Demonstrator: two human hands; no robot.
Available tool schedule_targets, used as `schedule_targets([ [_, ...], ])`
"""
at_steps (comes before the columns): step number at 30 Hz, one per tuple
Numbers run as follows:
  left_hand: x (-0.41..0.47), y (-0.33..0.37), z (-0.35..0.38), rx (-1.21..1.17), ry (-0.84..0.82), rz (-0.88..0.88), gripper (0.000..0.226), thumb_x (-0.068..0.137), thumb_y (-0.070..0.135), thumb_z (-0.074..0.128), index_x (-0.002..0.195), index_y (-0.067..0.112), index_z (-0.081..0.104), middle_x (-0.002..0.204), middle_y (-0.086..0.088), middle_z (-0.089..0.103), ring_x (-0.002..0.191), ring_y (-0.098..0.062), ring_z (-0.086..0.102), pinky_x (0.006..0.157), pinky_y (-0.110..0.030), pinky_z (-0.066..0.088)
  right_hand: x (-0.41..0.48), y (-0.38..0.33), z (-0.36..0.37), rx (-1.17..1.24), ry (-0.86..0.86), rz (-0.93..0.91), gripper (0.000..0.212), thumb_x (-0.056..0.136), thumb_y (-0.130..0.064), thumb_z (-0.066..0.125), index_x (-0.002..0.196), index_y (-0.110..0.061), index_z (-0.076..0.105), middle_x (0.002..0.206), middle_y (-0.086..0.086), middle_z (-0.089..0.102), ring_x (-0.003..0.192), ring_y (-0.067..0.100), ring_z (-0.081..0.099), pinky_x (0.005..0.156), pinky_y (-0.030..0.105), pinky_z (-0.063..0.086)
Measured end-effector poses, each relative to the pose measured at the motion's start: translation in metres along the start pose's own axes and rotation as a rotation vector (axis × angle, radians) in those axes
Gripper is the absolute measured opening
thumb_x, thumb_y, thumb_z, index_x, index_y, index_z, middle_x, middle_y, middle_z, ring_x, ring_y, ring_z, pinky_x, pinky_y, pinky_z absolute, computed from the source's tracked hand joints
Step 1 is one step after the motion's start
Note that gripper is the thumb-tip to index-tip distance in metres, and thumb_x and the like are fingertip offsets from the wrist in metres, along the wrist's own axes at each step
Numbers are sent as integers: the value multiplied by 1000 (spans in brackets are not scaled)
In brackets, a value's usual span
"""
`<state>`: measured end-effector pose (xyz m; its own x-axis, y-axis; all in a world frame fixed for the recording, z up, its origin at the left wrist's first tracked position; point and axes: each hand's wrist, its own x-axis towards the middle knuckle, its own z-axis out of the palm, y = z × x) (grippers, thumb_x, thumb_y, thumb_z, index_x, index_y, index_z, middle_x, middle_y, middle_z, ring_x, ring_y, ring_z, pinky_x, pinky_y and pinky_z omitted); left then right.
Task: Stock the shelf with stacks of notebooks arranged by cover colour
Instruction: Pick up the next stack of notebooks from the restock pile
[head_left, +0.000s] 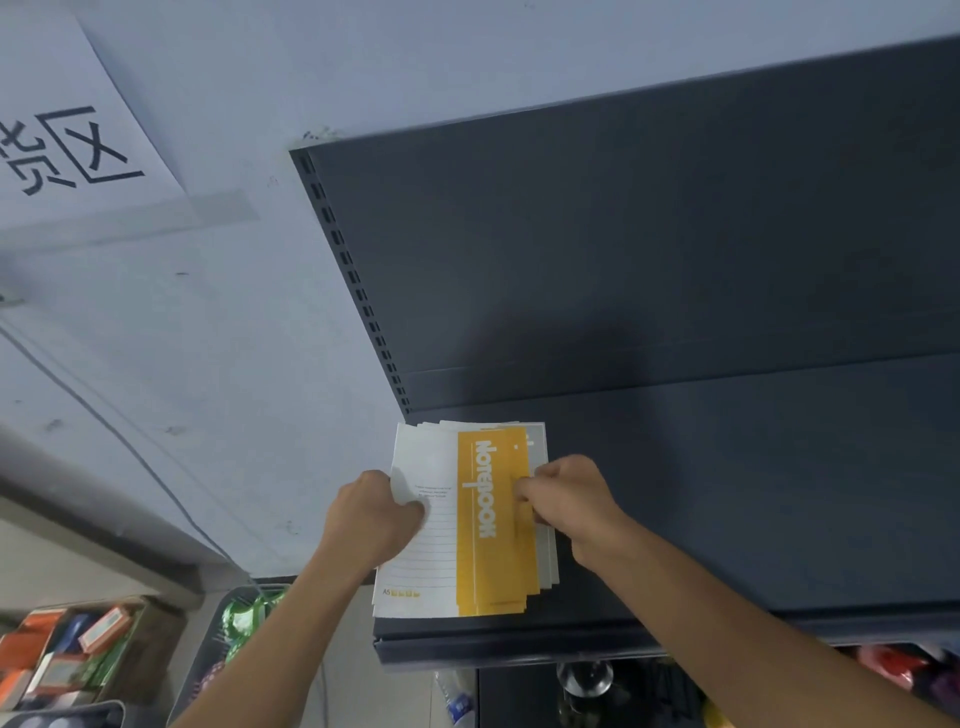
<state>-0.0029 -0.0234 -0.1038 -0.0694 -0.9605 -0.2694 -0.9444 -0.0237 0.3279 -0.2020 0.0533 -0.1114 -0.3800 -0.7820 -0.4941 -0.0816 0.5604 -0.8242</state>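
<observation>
A stack of notebooks (457, 551) with white and yellow covers lies at the left end of a dark grey shelf (727, 493). The top cover reads "Notebook" on its yellow band. The stack is slightly fanned, with edges showing on the right. My left hand (376, 512) grips the stack's left edge. My right hand (563, 493) pinches the stack's right edge with closed fingers. Both forearms reach in from below.
The shelf's dark back panel (623, 249) rises behind, with a slotted upright (353, 270) on its left. A grey wall (208, 338) with a taped paper sign (67, 140) is to the left. Boxes of small goods (78, 654) and a basket (244, 618) sit below left. Items fill the lower shelf (587, 680).
</observation>
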Motion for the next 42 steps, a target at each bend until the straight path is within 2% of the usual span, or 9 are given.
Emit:
schedule_targets([
  [5, 0, 1, 0, -101, -29, 3, 26, 92, 36, 60, 87, 11, 55, 80, 1, 60, 70, -14, 58, 51, -26, 38, 2, -4, -1, -22, -97, 17, 39, 82, -4, 70, 61, -17, 40, 64, -1, 39, 57, 13, 44, 67, 25, 46],
  [9, -6, 7, 0, -218, -6, 9, 27, 99, 42, 51, 94, 16, 49, 88, 4, 60, 75, -9, 58, 53, -26, 37, 2, -3, 4, -65, -127, -13, 11, 87, -11, 70, 93, -11, 61, 88, 1, 60, 83, 13, 60, 60, 23, 44],
  [15, -3, 11, -1, -522, -11, 22, 27, 101, 32, 52, 119, 14, 42, 98, 8, 58, 83, -8, 58, 58, -27, 39, 4, -4, 13, -121, -75, -36, 34, 94, -45, 62, 109, -14, 63, 114, 5, 63, 105, 21, 63, 91, 39, 56],
  [20, 2, 13, 0, -768, -156, -49, 33, 98, 33, 55, 123, 16, 42, 112, -1, 62, 98, -18, 63, 70, -34, 49, 1, -6, 3, -32, -122, -25, 29, 97, -48, 60, 108, -22, 58, 109, -4, 64, 93, 10, 61, 68, 27, 47],
  [26, 11, 34, 0, -604, -254, 75, 29, 101, 34, 50, 121, 20, 35, 105, 1, 63, 87, -16, 67, 50, -24, 52, -8, -7, -17, 158, 18, 47, 23, 95, -34, 69, 104, -13, 69, 98, 1, 76, 88, 15, 71, 67, 30, 55],
  [29, 12, 44, 6, -358, -179, 264, 20, 98, 36, 51, 109, 20, 49, 95, 7, 64, 80, -10, 64, 54, -22, 46, -19, -2, -31, 27, 149, 49, 17, 98, -31, 64, 96, -15, 69, 91, -1, 75, 79, 13, 70, 56, 24, 49],
  [33, 11, 65, 18, -290, -117, 430, 17, 96, 35, 52, 94, 21, 62, 77, 5, 68, 68, -13, 65, 56, -26, 46, -29, 8, -60, -46, 271, 52, 25, 98, -32, 65, 99, -8, 70, 96, 6, 74, 87, 19, 70, 64, 27, 52],
  [38, -9, 100, 39, -229, -160, 537, 23, 101, 40, 51, 104, 21, 63, 91, 5, 70, 80, -14, 66, 73, -30, 53, -37, 27, -99, -83, 342, 60, 28, 99, -25, 63, 97, 2, 69, 80, 6, 69, 72, 16, 61, 71, 31, 49],
  [42, -27, 139, 48, -173, -133, 589, 26, 101, 43, 52, 84, 23, 55, 80, 5, 62, 70, -10, 60, 59, -25, 42, -41, 40, -140, -55, 376, 47, 24, 99, -21, 62, 90, 0, 70, 70, -1, 68, 60, 11, 60, 62, 24, 47],
])
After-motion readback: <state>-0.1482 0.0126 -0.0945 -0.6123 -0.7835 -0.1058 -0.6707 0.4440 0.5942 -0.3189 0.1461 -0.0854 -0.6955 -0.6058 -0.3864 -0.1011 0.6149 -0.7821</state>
